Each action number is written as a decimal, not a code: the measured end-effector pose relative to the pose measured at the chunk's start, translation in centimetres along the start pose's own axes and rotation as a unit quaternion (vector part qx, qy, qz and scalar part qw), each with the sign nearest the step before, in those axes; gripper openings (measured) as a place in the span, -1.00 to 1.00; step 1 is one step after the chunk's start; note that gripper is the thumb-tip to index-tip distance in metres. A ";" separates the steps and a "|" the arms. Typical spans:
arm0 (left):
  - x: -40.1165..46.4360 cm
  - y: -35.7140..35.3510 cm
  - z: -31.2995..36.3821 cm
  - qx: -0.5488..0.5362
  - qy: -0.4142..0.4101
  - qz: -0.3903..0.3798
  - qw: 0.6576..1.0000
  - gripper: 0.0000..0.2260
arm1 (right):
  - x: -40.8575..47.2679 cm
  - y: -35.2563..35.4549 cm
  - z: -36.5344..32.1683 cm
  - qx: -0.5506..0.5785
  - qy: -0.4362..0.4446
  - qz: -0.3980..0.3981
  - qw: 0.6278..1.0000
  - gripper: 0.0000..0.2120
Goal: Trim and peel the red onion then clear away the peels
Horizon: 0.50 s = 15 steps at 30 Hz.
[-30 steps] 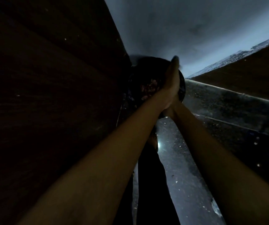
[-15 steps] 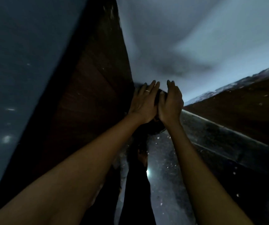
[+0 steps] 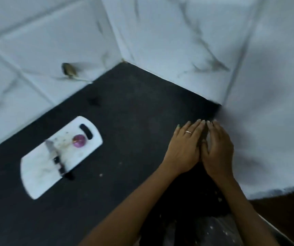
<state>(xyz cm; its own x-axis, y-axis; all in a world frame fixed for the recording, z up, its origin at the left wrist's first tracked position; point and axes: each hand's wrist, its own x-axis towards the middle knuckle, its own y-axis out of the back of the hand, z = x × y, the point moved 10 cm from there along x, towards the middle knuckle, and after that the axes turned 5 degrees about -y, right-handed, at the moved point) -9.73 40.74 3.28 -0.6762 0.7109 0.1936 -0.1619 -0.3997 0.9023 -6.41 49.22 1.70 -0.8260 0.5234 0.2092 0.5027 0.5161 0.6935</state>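
Observation:
A peeled red onion (image 3: 78,140) sits on the white cutting board (image 3: 41,180) at the left of the black counter. A knife (image 3: 55,158) lies across the board beside the onion, black handle toward me. My left hand (image 3: 184,150) and my right hand (image 3: 217,150) are side by side at the counter's right, palms down, fingers stretched out and nearly touching. Neither hand holds anything that I can see. Both hands are far to the right of the board.
The black counter (image 3: 133,112) runs into a corner of white marbled wall tiles (image 3: 169,36). A white wall (image 3: 276,112) stands close on the right. A few small scraps (image 3: 100,174) lie on the counter near the board.
The view has swung from a dark place with a round dark container up to the lit counter. My hands were over that container; now they are flat and side by side above the counter.

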 end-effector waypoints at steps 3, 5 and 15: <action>-3.2 5.1 -3.2 0.007 0.044 0.047 0.998 -0.52 | -0.5 -1.5 -7.3 0.004 0.074 -0.028 0.997 -0.49; -5.9 7.9 -5.9 0.021 0.083 0.070 0.994 -0.51 | -1.6 -3.3 -12.0 0.008 0.129 -0.051 0.990 -0.50; -21.5 14.9 -20.6 0.001 0.261 0.119 0.958 -0.50 | -11.5 -16.2 -27.9 0.001 0.265 -0.220 0.939 -0.52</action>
<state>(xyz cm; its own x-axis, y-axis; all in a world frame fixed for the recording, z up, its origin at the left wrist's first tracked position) -12.47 7.58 4.61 -0.9609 0.2137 0.1759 0.0429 -0.5127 0.8575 -12.14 15.97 7.28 -0.9645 -0.1511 0.2167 0.0833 0.6047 0.7921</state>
